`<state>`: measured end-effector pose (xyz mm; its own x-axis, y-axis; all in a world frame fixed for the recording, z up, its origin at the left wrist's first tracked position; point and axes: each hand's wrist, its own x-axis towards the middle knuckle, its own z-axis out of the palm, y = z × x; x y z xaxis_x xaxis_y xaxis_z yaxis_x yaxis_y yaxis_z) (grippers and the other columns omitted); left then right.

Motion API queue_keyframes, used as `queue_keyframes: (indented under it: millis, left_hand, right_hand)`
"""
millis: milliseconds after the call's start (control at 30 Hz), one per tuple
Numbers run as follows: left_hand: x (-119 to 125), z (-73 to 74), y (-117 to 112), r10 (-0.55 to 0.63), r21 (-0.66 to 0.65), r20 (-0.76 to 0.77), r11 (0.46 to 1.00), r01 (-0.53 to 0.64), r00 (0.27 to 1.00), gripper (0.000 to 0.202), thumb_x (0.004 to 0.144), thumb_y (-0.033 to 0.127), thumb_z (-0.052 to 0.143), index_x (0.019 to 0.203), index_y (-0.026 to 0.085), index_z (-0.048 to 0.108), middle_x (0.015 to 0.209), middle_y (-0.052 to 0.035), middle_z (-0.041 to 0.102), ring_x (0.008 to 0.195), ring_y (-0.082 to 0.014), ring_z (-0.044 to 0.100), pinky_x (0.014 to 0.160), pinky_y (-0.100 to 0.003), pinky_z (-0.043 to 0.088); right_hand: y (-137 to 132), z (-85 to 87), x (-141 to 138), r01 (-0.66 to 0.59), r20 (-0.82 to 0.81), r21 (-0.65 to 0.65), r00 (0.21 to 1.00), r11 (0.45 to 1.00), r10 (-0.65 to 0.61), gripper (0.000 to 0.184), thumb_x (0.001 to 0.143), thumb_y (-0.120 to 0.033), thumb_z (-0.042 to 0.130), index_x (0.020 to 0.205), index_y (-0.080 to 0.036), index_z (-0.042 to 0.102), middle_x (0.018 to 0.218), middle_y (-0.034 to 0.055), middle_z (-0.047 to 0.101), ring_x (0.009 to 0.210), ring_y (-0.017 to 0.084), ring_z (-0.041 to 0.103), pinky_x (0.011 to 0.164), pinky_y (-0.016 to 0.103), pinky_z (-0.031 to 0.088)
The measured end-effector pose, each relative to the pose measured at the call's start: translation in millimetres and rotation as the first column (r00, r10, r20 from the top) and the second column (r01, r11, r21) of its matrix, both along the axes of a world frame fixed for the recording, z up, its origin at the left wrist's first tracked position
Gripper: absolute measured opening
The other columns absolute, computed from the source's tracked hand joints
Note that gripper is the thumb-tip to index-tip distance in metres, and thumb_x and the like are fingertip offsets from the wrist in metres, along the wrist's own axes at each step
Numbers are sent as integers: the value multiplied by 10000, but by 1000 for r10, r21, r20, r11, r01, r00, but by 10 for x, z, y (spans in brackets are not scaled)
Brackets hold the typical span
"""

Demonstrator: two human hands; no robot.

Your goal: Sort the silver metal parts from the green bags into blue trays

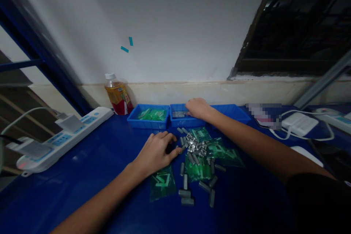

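Note:
My right hand [197, 108] reaches over the middle blue bin [186, 121], its fingers curled together; the fingertips and anything in them are hidden. Short grey metal bars [178, 114] lie in a row in that bin beside the hand. On the blue table my left hand [157, 151] rests with thumb and fingers apart, at the left edge of a pile of small silvery metal pieces [193, 145]. Around the pile lie clear bags with green contents [197, 171], one of them a bag [162, 182] partly beneath my left hand. Several loose metal bars [184, 193] are scattered nearer to me.
A left blue bin [148, 124] holds more green-filled bags. Another blue bin [233, 112] stands to the right. A drink bottle [117, 95], a white power strip [65, 139] with plugs, and a white charger [300, 123] with cables flank the work area. A wall rises behind.

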<state>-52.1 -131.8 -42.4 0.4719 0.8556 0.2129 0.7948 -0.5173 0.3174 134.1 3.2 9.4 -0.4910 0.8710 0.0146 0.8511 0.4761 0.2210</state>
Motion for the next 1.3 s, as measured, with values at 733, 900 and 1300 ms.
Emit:
queue_keyframes:
  millis: [733, 900, 1300]
  left_hand:
    - [242, 271, -187, -74, -344, 547, 888, 305, 834, 242, 883, 324, 516, 1065, 167, 541, 831, -20, 667, 752, -145, 616, 669, -242, 449]
    - [345, 246, -209, 6, -366, 704, 860, 356, 710, 257, 892, 372, 488, 1047, 173, 439, 723, -9, 643, 709, -150, 633, 673, -263, 481]
    - [190, 97, -33, 14, -121, -86, 992, -24, 996, 106, 859, 250, 511, 930, 189, 562, 923, -53, 611, 813, -200, 585, 702, -302, 441]
  right_hand:
    - [-1684, -469, 333, -336, -606, 312, 650, 889, 459, 95, 902, -164, 471, 972, -166, 536, 851, 70, 599, 806, 197, 539, 727, 337, 446]
    - [-1678, -449, 373, -304, -604, 345, 653, 888, 458, 87, 907, -169, 473, 959, -151, 539, 850, 67, 603, 800, 193, 539, 723, 324, 420]
    - [-696, -550, 1298, 413, -639, 338, 761, 845, -116, 252, 869, -376, 524, 826, -177, 673, 881, 95, 617, 884, 256, 504, 764, 357, 377]
